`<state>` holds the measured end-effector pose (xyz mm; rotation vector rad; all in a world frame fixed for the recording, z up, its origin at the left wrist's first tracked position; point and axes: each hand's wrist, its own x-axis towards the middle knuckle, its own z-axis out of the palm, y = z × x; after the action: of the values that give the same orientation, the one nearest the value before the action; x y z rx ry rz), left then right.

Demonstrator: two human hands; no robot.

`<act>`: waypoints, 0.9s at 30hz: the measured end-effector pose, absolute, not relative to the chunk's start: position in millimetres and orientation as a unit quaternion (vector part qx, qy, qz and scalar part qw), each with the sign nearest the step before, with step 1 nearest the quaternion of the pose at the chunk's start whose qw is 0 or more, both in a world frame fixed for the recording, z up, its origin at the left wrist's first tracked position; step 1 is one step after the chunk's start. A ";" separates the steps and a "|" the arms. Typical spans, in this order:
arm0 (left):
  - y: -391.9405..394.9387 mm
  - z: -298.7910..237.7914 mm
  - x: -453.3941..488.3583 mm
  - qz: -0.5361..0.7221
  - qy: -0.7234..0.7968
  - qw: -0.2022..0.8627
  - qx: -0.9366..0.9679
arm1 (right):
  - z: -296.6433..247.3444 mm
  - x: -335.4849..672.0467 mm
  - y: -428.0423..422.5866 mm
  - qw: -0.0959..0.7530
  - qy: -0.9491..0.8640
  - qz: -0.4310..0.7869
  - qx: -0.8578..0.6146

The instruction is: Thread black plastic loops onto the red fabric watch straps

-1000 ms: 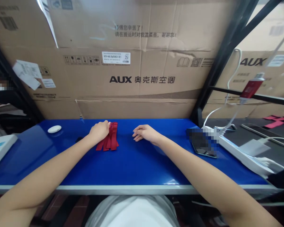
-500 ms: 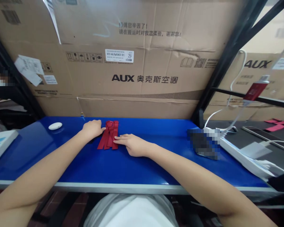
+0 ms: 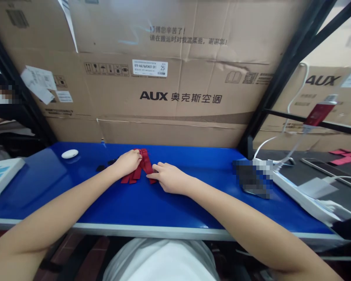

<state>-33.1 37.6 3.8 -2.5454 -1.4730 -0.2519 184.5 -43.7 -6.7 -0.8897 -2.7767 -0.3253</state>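
A small bundle of red ribbon strips (image 3: 143, 166) lies on the blue table (image 3: 152, 203) near its far edge. My left hand (image 3: 128, 163) rests on the left side of the bundle with its fingers curled onto the ribbons. From the right, my right hand (image 3: 167, 177) pinches one strip at its lower end and draws it sideways away from the rest. Part of the bundle is hidden under both hands.
A white oval object (image 3: 70, 153) and a small dark item (image 3: 100, 168) lie at the back left. A white device (image 3: 0, 177) sits at the left edge. A phone (image 3: 253, 183), a white power strip (image 3: 304, 193) and cables lie on the right. Cardboard boxes (image 3: 169, 97) wall off the back.
My right hand moved left from the bare table to the ribbons and pinched one strip. My left hand shifted off the bundle and came back onto it. The strips have fanned apart.
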 end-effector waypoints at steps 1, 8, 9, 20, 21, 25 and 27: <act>38.8 2.9 -33.5 -0.074 -0.495 0.099 -0.860 | -5.5 187.6 -43.4 0.099 -0.940 -0.110 -0.307; 41.6 0.6 -34.0 -0.047 -0.492 0.090 -0.865 | 8.5 214.8 -40.9 0.056 -0.919 -0.089 -0.380; 41.8 1.4 -34.9 -0.057 -0.495 0.072 -0.864 | 10.5 217.9 -41.0 0.049 -0.913 -0.082 -0.397; 64.2 42.6 -88.9 -0.173 -0.561 -0.051 -0.808 | 6.9 251.4 -15.1 0.124 -0.862 0.097 -0.482; 64.5 46.7 -95.5 -0.153 -0.566 -0.073 -0.807 | 5.6 253.4 -12.7 0.126 -0.850 0.116 -0.497; 63.4 52.1 -109.8 -0.101 -0.552 -0.154 -0.813 | 0.6 257.6 -6.4 0.155 -0.826 0.161 -0.518; 63.7 49.2 -108.6 -0.120 -0.558 -0.152 -0.807 | -1.3 257.1 -5.1 0.189 -0.827 0.132 -0.513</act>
<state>-108.6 63.7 49.2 -2.8147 -1.9460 -0.4195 257.1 -5.1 -1.3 -1.4410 -2.3253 0.3703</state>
